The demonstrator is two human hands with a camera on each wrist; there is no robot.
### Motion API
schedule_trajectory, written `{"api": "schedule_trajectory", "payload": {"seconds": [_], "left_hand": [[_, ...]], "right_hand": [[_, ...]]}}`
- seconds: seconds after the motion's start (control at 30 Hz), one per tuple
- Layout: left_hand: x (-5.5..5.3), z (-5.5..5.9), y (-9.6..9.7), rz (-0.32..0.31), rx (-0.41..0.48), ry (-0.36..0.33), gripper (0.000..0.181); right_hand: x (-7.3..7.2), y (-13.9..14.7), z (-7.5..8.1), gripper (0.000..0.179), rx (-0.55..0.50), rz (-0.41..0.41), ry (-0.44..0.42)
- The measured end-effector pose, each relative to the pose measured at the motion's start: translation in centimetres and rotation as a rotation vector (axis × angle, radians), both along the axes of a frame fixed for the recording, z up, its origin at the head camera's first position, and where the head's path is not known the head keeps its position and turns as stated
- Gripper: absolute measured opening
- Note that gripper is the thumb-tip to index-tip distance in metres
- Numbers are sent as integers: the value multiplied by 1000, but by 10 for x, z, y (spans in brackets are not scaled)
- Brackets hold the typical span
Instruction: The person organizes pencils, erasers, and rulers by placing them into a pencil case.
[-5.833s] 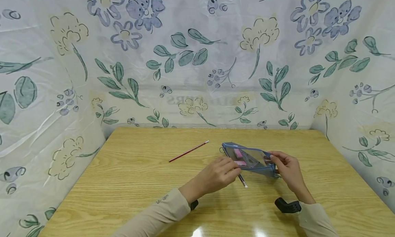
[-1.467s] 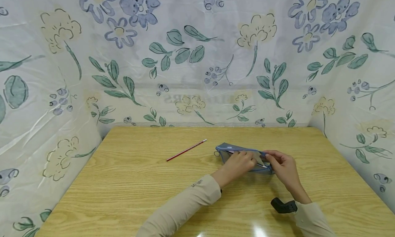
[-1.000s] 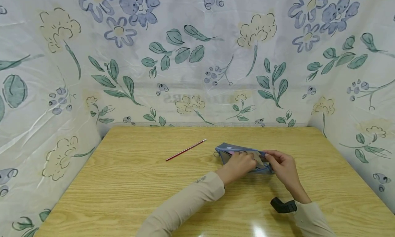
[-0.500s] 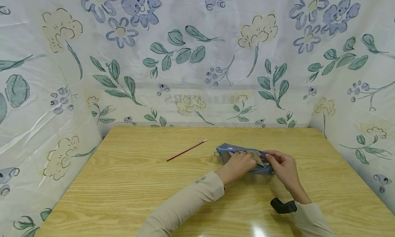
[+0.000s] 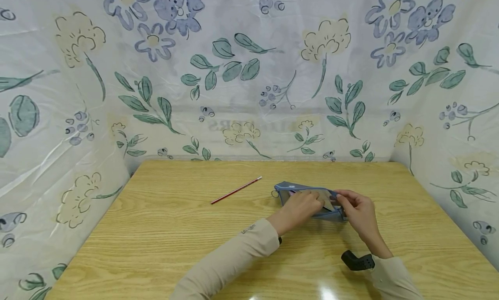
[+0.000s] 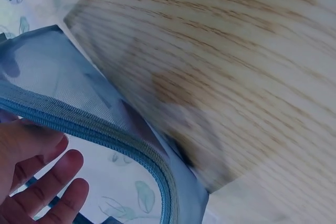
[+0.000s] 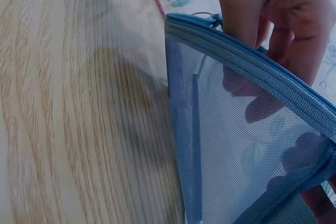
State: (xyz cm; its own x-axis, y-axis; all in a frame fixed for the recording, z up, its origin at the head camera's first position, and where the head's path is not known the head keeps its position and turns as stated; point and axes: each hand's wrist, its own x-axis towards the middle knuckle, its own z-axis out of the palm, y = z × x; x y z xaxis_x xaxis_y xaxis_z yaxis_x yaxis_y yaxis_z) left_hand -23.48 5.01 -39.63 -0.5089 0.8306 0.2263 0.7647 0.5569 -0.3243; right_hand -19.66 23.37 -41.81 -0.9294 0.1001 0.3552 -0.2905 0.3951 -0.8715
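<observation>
A blue mesh pencil case (image 5: pixel 286 186) lies unzipped on the table, its mouth held apart. My left hand (image 5: pixel 301 208) reaches inside it, and its fingertips are hidden in the head view. Around the hand, bits of the contents show, but too little to make out. In the left wrist view, slightly spread fingers (image 6: pixel 60 174) appear at the mouth beside the zip; no object shows between them. With thumb and fingers, my right hand (image 5: pixel 360 215) pinches the case's right end. The right wrist view shows fingers through the mesh side (image 7: pixel 215 145).
A red pencil (image 5: pixel 236 190) with a white end lies slantwise on the wooden table (image 5: pixel 163 230), left of the case. Behind the table hangs a flower-printed cloth (image 5: pixel 241 87). A black wrist mount (image 5: pixel 356 261) sits at the right sleeve.
Several seconds ago my left hand held a dark pencil outside the case. Since then it has gone into the case, where it shifts slightly. My right hand keeps its grip; the red pencil stays put.
</observation>
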Motion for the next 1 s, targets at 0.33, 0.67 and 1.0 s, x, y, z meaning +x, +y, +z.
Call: {"api": "schedule_trajectory", "payload": {"seconds": [0.33, 0.67, 1.0], "left_hand": [[2, 5, -8, 55, 93, -34, 18], [3, 10, -24, 119, 149, -74, 15], [3, 17, -46, 166, 224, -15, 10]], "right_hand": [[-1, -2, -3, 24, -15, -56, 4], [-2, -3, -4, 23, -27, -66, -17], [-4, -3, -3, 25, -50, -74, -30]]}}
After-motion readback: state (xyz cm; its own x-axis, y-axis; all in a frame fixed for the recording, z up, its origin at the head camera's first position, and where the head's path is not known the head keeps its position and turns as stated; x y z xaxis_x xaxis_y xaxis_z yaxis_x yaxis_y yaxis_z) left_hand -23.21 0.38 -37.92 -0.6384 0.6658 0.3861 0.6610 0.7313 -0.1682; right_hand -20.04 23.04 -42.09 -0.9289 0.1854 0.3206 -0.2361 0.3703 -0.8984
